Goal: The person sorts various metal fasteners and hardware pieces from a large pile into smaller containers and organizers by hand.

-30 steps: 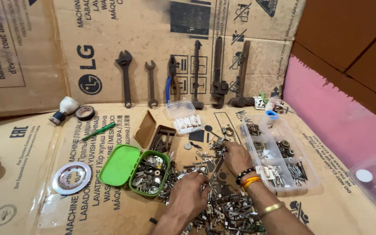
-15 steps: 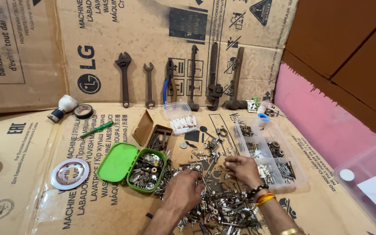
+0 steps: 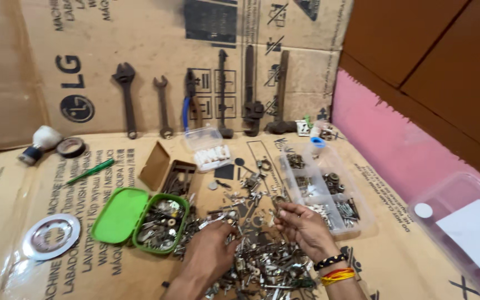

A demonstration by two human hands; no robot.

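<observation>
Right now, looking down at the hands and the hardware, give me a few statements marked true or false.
1. The green box is open. True.
2. Both hands rest on the loose hardware pile. True.
3. The right hand is inside the green box. False: it is over the pile, beside the clear organizer.
4. The wrenches lie in the pile. False: they lean against the cardboard wall.
5. The left hand holds the green screwdriver. False: it lies apart, untouched.

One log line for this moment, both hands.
left hand: on hardware pile | right hand: fingertips over pile | beside: green tin, clear organizer
</observation>
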